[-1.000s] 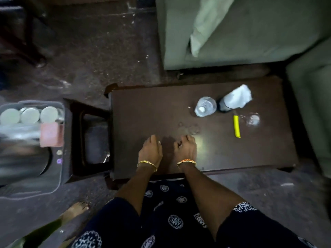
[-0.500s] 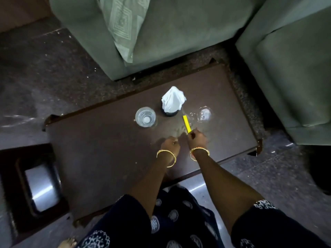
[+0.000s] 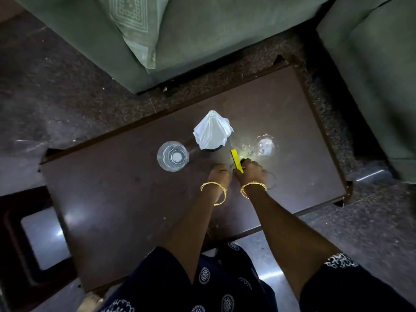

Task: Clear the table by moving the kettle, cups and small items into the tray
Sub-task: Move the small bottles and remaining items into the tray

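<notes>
Risen slightly, right hand fingers pinch yellow stick.

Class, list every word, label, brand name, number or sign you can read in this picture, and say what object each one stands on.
None: no readable text appears anywhere in the head view.
Yellow stick, pinched at its near end by the right hand: plain, no visible print.
Clear glass: no label.
Cushion and the person's clothing: woven or printed patterns only, no letters.

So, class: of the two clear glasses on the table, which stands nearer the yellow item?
The clear glass right of the white cloth, close to the yellow item; the other glass stands left of the cloth.
</notes>
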A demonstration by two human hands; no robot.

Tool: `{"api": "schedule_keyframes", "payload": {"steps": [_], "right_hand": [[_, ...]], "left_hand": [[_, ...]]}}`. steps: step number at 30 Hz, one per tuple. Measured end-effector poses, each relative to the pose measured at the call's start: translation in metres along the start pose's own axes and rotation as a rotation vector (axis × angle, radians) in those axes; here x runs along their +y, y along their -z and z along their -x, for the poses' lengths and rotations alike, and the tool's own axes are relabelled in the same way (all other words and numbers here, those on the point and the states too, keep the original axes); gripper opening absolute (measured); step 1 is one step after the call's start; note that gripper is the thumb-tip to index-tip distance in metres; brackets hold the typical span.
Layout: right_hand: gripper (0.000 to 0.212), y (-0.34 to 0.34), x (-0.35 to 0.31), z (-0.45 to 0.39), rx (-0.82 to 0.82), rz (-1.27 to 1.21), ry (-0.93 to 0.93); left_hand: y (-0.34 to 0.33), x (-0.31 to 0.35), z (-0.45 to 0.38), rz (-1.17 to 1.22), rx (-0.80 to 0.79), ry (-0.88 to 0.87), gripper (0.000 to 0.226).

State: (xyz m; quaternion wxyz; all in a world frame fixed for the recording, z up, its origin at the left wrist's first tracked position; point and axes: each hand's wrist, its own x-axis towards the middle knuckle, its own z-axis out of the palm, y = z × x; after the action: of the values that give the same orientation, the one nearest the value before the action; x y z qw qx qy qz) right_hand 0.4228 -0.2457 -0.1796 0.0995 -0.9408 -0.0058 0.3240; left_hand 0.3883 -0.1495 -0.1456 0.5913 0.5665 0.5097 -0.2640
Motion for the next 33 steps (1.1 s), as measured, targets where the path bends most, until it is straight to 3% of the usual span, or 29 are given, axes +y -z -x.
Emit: {"api": "schedule_keyframes", "payload": {"steps": [4,7,13,17,21,23,26,29,33], "right_hand": [[0.026,0.001,-0.002,0.012,0.001,-0.213,-0.052],[0.014,0.004,-0.005,0.029,-0.075,-0.478,-0.087],[0.017,-0.001,-0.027,0.09,-0.551,-0.923,-0.258],[0.02,-0.019,-0.051,0.13,-0.681,-0.929,-0.286],[0.01,-0.042,-0.1,0.171,-0.716,-0.783,-0.179],[0.014,-0.06,-0.133,0.192,-0.669,-0.656,-0.058],[0.021,-0.087,-0.187,0.221,-0.6,-0.537,0.12],[0.023,-0.109,-0.246,0.255,-0.534,-0.457,0.259],[0.025,-0.13,-0.324,0.298,-0.362,-0.379,0.463]], "left_hand": [[0.002,-0.004,0.008,0.017,-0.035,-0.02,0.035],[0.013,-0.012,0.016,0.001,-0.023,-0.019,0.026],[0.059,-0.05,0.041,0.01,-0.013,-0.032,0.029],[0.111,-0.084,0.064,0.099,0.01,-0.025,0.03],[0.174,-0.119,0.089,0.203,0.035,-0.01,0.022],[0.209,-0.139,0.1,0.267,0.09,0.006,0.008],[0.257,-0.17,0.114,0.419,0.194,0.008,0.022],[0.31,-0.202,0.13,0.657,0.308,0.011,0.019],[0.377,-0.242,0.142,1.017,0.643,0.045,0.019]]}}
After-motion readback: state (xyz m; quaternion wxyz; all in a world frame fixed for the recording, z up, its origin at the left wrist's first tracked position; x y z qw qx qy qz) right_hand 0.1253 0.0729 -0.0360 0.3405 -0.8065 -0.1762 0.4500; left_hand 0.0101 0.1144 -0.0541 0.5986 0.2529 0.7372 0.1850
